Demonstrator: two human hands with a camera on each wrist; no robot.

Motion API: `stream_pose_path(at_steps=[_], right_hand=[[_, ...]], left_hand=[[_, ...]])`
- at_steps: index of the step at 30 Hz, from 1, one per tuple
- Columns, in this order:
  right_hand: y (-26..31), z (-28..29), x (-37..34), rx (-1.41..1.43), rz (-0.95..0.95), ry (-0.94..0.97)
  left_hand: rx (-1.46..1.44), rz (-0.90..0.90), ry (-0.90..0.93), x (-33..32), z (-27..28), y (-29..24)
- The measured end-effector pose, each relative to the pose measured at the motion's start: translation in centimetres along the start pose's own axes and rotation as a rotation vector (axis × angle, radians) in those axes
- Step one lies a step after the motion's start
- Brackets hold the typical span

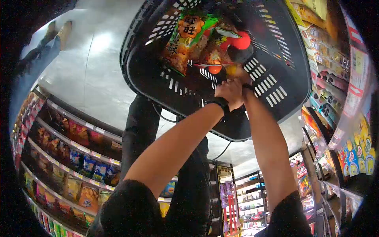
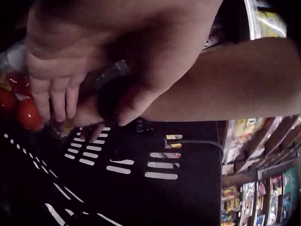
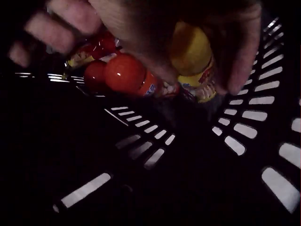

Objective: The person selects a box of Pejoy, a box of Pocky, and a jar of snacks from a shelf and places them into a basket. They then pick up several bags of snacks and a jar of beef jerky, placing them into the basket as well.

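Inside a black shopping basket (image 1: 292, 85), both hands work close together. My right hand (image 3: 141, 33) holds a small container with a round yellow cap (image 3: 192, 52) between thumb and fingers. Beside it lies a similar container with an orange cap (image 3: 126, 74), a red round cap next to that. My left hand (image 2: 113, 47) stretches its fingers across the right wrist, overlapping the right hand in the head view. To the left in the basket sits a snack bag (image 1: 183, 43) with an orange label and green edge, against another orange and red snack bag (image 1: 217, 49).
Shelves of packaged snacks (image 1: 92, 166) stand at the lower left, and more shelves with packets (image 1: 327, 75) rise close to the basket's right rim. Another person's legs (image 1: 43, 55) are at the upper left on the pale floor (image 1: 90, 75).
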State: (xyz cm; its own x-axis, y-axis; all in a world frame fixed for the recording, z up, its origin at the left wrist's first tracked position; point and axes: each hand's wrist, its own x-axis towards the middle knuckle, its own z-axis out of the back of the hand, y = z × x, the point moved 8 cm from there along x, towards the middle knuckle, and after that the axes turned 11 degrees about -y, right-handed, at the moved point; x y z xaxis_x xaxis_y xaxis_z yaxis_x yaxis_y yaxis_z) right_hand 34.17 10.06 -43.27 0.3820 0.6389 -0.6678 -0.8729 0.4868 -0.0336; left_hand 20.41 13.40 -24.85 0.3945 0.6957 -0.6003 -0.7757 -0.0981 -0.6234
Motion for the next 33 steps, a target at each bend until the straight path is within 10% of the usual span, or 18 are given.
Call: stream_pose_path(at_steps=[5, 7, 11, 13, 18, 23, 33], right_hand=[[2.5, 3.9, -5.1, -0.026, 0.229, -0.220], [1.7, 6.4, -7.6, 0.147, 0.050, 0.081], [0.3, 12.3, -12.6, 0.143, 0.245, -0.001], [-0.1, 18.2, -23.2, 1.244, -0.411, 0.285], [-2.6, 29.8, -37.2, 1.208, -0.058, 0.014], [-2.1, 48.3, -49.1, 1.112, 0.112, -0.312], [-12.3, 80.4, -63.4, 1.519, 0.246, -1.197]], left_hand=[[-0.030, -0.111, -0.063, -3.2, 4.8, -2.7], [-0.104, -0.040, -0.051, -5.7, 7.1, -3.2], [-0.099, -0.047, -0.028, -10.5, 12.7, -5.8], [-0.170, -0.093, -0.056, -14.6, 15.9, -4.2], [-0.324, -0.217, -0.282, -23.4, 29.2, -8.9], [-0.851, -0.190, 0.032, -27.1, 37.3, -22.8], [-0.662, -0.797, 0.099, -37.1, 46.1, -56.0]])
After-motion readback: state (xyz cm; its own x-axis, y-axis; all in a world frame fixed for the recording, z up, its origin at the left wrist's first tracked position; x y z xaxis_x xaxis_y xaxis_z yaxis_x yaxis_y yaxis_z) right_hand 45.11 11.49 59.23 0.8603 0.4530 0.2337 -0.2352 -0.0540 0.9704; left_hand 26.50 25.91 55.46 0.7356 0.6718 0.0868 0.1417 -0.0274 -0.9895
